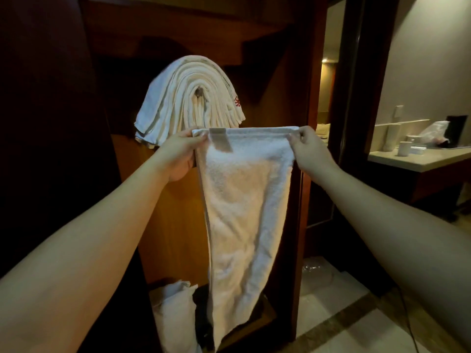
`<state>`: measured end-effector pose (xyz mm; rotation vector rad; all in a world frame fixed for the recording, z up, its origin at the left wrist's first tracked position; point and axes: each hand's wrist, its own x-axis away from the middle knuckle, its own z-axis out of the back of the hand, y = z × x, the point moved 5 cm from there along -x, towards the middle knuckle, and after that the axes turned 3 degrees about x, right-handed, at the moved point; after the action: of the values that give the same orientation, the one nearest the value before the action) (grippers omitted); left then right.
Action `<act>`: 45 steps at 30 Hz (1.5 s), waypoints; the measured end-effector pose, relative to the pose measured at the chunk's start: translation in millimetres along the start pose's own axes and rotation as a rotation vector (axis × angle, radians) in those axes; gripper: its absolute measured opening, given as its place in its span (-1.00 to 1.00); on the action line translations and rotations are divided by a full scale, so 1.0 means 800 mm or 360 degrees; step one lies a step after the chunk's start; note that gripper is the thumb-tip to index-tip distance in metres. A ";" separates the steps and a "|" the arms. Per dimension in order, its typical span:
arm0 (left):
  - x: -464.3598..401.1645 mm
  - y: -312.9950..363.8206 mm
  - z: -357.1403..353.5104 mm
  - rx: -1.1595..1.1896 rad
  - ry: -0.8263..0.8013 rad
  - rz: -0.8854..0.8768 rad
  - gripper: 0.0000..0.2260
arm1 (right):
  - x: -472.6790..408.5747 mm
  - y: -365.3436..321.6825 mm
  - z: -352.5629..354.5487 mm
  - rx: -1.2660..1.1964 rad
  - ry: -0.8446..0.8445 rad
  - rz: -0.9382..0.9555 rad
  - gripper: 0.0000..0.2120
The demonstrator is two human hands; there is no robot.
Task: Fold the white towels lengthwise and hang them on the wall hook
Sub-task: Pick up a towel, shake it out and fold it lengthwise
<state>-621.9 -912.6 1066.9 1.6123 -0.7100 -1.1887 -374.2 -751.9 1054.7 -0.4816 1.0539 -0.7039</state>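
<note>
Panelling of dark wood fills the far wall ahead, lit warm in its lower part and lost in shadow to the left; a doorway on the right opens onto a paler room where a light surface carries a white cup and some other small things too dim to name. Tiled floor shows pale at the lower right.

A white towel hangs long and narrow in the middle of the scene, folded lengthwise, its top edge stretched level and its tail tapering down towards the floor; a grey label sits near its upper left corner. The left hand has the upper left corner in a closed grip, thumb pressed over the hem; the right hand pinches the upper right corner, its grip likewise clenched on the cloth; both bare forearms reach in from the near corners.

Just behind and above the held towel, a thick bundle of hung towels drapes over the wall hook, whose dark tip peeps from the middle of the layers; a small red mark shows on the bundle's right side. Low on the left, another white bundle slumps on the floor against the panelling.
</note>
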 end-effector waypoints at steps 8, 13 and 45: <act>-0.005 -0.039 -0.005 0.0210 0.0101 0.0135 -0.81 | 0.010 0.023 -0.021 -0.0075 0.0074 0.0109 -0.76; -0.010 -0.060 -0.008 0.0226 0.0125 0.0279 -0.78 | 0.009 0.067 -0.051 -0.0878 -0.0850 -0.0505 -0.48; 0.059 -0.156 -0.119 -0.0208 0.0627 0.0178 -0.91 | 0.117 0.048 -0.170 -0.0511 -0.0385 -0.0595 -0.41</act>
<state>-527.8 -875.0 938.2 1.6100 -0.4518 -0.7866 -457.1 -797.0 913.5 -1.0348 0.8574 -0.7831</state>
